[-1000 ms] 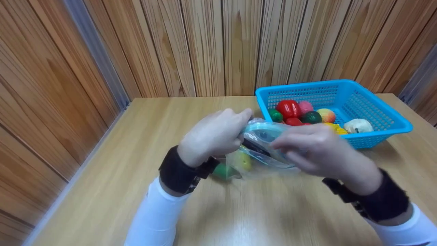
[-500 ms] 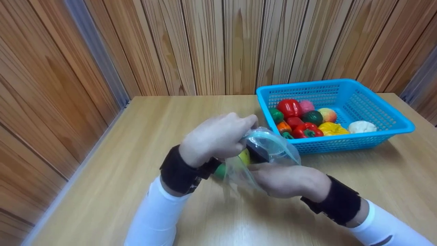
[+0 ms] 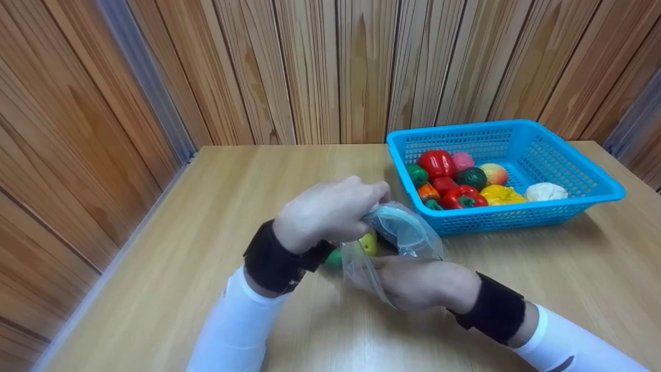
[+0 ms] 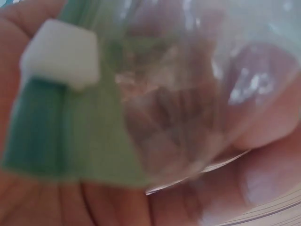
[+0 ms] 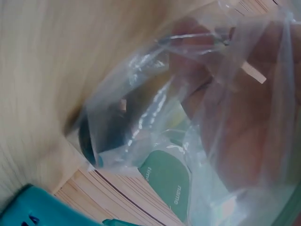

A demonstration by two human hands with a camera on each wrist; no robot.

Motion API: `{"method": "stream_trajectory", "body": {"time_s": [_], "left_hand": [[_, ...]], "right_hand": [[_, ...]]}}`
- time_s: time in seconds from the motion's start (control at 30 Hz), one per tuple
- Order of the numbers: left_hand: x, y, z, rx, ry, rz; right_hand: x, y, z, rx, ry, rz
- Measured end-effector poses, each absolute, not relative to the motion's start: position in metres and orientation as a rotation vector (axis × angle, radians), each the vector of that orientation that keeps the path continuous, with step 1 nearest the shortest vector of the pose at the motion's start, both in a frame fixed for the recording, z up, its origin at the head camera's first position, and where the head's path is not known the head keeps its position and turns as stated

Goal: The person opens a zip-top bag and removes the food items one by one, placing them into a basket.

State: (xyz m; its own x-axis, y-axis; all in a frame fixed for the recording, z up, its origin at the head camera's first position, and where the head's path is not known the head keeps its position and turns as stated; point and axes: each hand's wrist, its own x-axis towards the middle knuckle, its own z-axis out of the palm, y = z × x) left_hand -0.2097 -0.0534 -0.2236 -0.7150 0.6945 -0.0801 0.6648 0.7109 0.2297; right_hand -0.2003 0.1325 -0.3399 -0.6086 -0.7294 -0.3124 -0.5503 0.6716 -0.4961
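A clear zip bag (image 3: 413, 232) with a pale green rim is held above the table, its mouth spread wide. My left hand (image 3: 330, 212) pinches the bag's edge beside a white slider (image 4: 61, 54). Through the mouth reaches my right hand (image 3: 418, 281), its fingers mostly hidden in the head view; in the right wrist view they show through the plastic, with no object clearly gripped. A yellow-green fruit (image 3: 368, 243) and a dark, smooth long thing (image 5: 127, 113) are in the bag. A green rounded thing (image 3: 334, 259) shows below my left wrist; whether it is inside is unclear.
A blue basket (image 3: 516, 217) stands at the back right, close behind the bag. It holds several toy vegetables and fruits, among them a red pepper (image 3: 437, 164), a yellow pepper (image 3: 501, 195) and a white piece (image 3: 546, 191). A plank wall (image 3: 361, 72) rises behind the table.
My right hand has gone from the bag's upper right rim down into its mouth, then slightly further left and lower. The bag's mouth opened wider. My left hand keeps its pinch, shifting slightly downward.
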Motion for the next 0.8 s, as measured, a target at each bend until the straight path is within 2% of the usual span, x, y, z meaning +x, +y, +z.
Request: {"method": "stream_trajectory", "body": {"time_s": [0.17,0.37,0.63,0.8], "left_hand": [[-0.21,-0.054,-0.223,1.104,2.754,0.277],[-0.21,-0.058,-0.222,1.099,2.781,0.302],[-0.211,-0.061,-0.219,1.123,2.934,0.316],[-0.211,-0.061,-0.219,1.094,2.963,0.298]], "right_hand": [[-0.202,0.132,-0.343,-1.102,2.423,-0.489],[-0.204,0.133,-0.336,-1.403,2.555,-0.36],[-0.195,0.148,-0.294,-2.004,2.845,-0.541],[-0.184,0.164,-0.266,-2.285,2.963,-0.753]]}}
